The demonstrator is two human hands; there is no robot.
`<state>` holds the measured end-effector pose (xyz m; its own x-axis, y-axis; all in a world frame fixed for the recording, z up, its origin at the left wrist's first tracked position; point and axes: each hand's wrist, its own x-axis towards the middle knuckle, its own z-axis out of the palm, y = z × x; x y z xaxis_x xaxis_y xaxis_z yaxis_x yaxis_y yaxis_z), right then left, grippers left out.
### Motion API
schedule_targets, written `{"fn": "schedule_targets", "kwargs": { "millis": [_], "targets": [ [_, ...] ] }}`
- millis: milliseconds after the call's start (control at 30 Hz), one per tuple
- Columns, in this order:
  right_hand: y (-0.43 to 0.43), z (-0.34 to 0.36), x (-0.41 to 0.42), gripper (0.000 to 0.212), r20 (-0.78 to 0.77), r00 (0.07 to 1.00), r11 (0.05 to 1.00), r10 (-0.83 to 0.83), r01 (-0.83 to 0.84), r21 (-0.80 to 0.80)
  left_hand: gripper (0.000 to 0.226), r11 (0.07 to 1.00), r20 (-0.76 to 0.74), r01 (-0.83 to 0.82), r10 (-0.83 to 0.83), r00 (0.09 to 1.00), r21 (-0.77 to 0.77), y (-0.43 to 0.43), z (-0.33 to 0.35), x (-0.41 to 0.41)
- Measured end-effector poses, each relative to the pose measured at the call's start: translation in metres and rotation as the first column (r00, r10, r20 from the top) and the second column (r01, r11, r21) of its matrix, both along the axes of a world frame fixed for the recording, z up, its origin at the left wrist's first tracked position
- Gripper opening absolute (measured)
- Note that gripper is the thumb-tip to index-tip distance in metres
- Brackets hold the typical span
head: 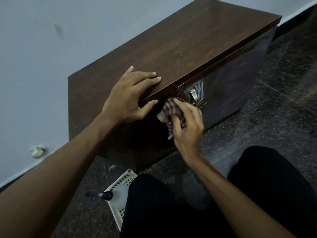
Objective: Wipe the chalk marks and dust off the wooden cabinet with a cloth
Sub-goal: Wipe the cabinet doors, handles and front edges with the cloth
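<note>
A: Your left grip [127,98]?
B: Flat, fingers straight, on top of the dark brown wooden cabinet [188,40]; thumb on its front face.
A: Your right grip [187,124]?
B: Fingers curled round the maroon-and-white striped cloth [171,109], held against the cabinet front just left of the silver metal handle [193,97]. White chalk scribbles [200,90] surround the handle.

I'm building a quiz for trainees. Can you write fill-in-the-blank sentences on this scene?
The left hand rests flat on the ___ of the cabinet.
The right hand grips a striped ___.
Chalk marks surround the metal ___.
Missing: top; cloth; handle.
</note>
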<state>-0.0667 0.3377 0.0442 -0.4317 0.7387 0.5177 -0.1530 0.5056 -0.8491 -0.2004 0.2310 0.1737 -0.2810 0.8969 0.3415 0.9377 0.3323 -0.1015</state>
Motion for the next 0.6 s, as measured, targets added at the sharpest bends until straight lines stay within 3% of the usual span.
{"fn": "schedule_targets", "kwargs": {
  "millis": [200, 267, 367, 467, 600],
  "targets": [
    [-0.002, -0.014, -0.005, 0.038, 0.03, 0.996, 0.976, -0.079, 0.071, 0.207, 0.056, 1.0, 0.011, 0.005, -0.005, 1.0, 0.004, 0.0, -0.002, -0.002],
    [-0.002, -0.031, 0.001, 0.036, 0.035, 0.999, 0.996, -0.04, 0.037, 0.079, 0.056, 1.0, 0.013, 0.004, -0.004, 1.0, 0.009, 0.0, -0.001, -0.001],
    [-0.005, -0.051, 0.01, 0.033, 0.173, 0.98, 0.973, 0.1, -0.06, -0.224, 0.056, 1.0, 0.019, 0.001, -0.001, 1.0, 0.015, 0.0, -0.001, 0.0],
    [-0.009, -0.055, 0.013, 0.034, 0.221, 0.962, 0.948, 0.161, -0.089, -0.306, 0.055, 1.0, 0.02, 0.0, 0.0, 1.0, 0.014, 0.0, -0.001, 0.0],
    [-0.023, -0.037, 0.005, 0.028, 0.114, 0.984, 0.887, 0.135, -0.069, -0.456, 0.056, 1.0, 0.02, -0.003, 0.003, 1.0, 0.011, 0.0, 0.0, 0.001]
  ]
}}
